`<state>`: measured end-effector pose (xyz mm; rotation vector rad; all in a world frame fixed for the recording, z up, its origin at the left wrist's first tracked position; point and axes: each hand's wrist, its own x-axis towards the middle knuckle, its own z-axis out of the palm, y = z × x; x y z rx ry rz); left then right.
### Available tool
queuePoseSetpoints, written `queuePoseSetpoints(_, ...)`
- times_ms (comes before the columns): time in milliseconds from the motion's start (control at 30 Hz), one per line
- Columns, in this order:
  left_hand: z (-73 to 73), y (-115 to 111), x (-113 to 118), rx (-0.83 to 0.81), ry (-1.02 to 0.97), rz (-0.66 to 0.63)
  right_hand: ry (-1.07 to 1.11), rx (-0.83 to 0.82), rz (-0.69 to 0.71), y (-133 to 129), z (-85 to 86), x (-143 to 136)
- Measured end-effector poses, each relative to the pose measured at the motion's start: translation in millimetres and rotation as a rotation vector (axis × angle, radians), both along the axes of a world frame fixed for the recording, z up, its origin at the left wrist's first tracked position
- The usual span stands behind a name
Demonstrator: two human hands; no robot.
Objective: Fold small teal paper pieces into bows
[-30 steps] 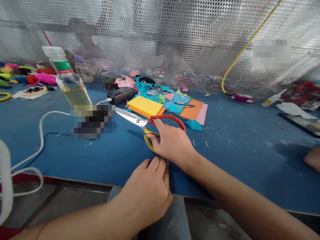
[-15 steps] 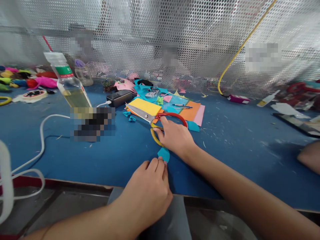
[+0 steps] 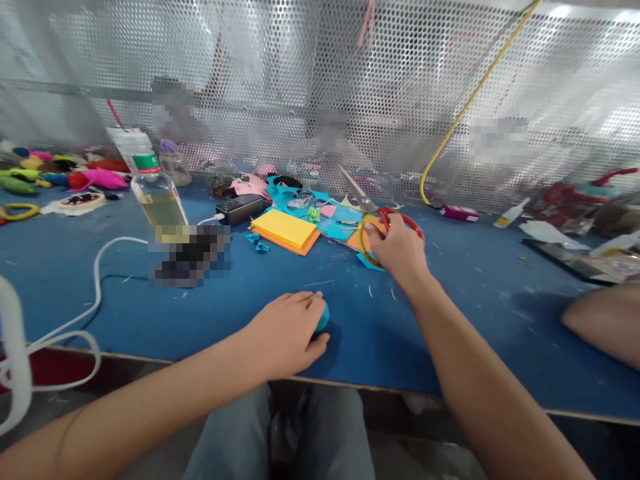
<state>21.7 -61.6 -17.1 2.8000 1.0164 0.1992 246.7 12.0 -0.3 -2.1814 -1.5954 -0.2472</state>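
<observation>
My right hand (image 3: 397, 247) grips the handles of large scissors (image 3: 359, 191) with one red and one yellow loop, their blades pointing up and to the left over the paper pile. A round blue paper piece (image 3: 323, 316) lies under the fingers of my left hand (image 3: 295, 333), near the table's front edge; the fingers are closed on it and cover much of it. Yellow sheets (image 3: 285, 227) sit on orange ones further back. Small folded blue pieces (image 3: 261, 247) rest to their left.
A bottle of yellowish liquid (image 3: 161, 203), a dark blurred object (image 3: 193, 257) and a white cable (image 3: 97, 267) are on the left. Behind the sheets stands a black box (image 3: 243, 209). Another person's arm (image 3: 605, 323) reaches in at the right, near a dark tablet (image 3: 565, 257).
My right hand has carried the scissors up and to the right, off the yellow sheets. My left hand has turned flatter over the blue piece. The view has shifted slightly.
</observation>
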Motion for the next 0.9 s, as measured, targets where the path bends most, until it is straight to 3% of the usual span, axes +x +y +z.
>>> queuePoseSetpoints(100, 2.5, 7.1, 0.8, -0.004, -0.019, 0.048, 0.052, -0.074, -0.078, 7.0, -4.4, 21.2)
queuePoseSetpoints(233, 6.0, 14.3, -1.2, -0.077, -0.095, 0.013, 0.083, -0.160, -0.082, 13.9, -14.7, 27.5)
queuePoseSetpoints(533, 10.2, 39.8, 4.8, -0.648, -0.390, 0.050, 0.082, -0.294, -0.061, 22.4, -19.2, 32.6)
queuePoseSetpoints(700, 19.1, 53.7, 3.7, -0.810, -0.440, 0.047, 0.077, -0.364, -0.067, 23.2, -22.4, 39.5)
queuePoseSetpoints(800, 22.2, 62.7, -2.3, -0.913, -0.532, 0.076, 0.073, -0.354, -0.057, 23.2, -17.8, 39.2)
queuePoseSetpoints(900, 21.6, 72.0, -8.9, -0.931, -0.642, 0.148, 0.060, -0.260, -0.029, 13.0, 1.4, 23.5)
